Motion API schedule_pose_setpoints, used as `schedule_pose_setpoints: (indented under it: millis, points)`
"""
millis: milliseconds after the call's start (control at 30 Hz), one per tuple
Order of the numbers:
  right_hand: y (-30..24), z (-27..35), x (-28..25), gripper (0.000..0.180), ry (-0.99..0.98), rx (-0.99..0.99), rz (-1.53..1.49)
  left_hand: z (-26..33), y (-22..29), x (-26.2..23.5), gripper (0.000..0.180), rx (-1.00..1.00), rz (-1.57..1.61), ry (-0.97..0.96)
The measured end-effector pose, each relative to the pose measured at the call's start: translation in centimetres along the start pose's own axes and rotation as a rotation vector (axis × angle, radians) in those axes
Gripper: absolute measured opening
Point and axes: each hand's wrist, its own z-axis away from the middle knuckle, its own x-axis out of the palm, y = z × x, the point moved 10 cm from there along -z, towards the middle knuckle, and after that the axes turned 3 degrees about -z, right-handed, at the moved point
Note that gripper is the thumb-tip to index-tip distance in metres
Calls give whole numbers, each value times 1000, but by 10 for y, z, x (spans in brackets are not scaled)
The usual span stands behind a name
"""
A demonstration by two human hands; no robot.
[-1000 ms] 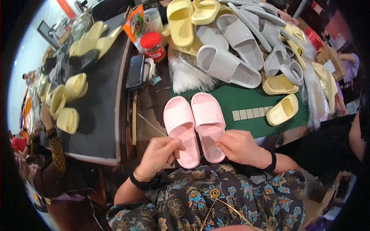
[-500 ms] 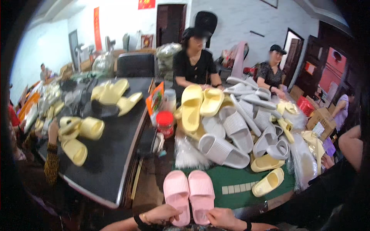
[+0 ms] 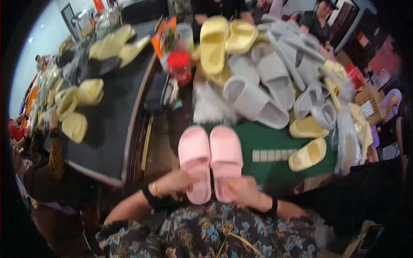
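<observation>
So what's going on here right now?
Two bare hands are working at a pair of pink slippers that sit side by side, toes pointing away from the person. The left hand is at the heel end of the left slipper, the right hand at that of the right one; blur hides whether either holds anything. To the right, a single yellow slipper lies on the green mat, with a heap of grey and yellow slippers beyond.

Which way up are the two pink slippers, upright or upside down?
Upright: both pink slippers show their ribbed straps and footbeds facing up toward the camera.
</observation>
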Motion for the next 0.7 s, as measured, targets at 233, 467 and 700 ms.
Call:
schedule_pose_setpoints:
  millis: [233,467,700]
  points:
    - [-4,-27,-18,8,148,-38,104,27,57,-47,46,-43,-242,615]
    - [1,-24,-12,5,206,-23,135,76,81,-40,25,46,-569,1051]
    - [8,-27,-4,32,193,98,187,63,82,-83,23,200,-231,1055]
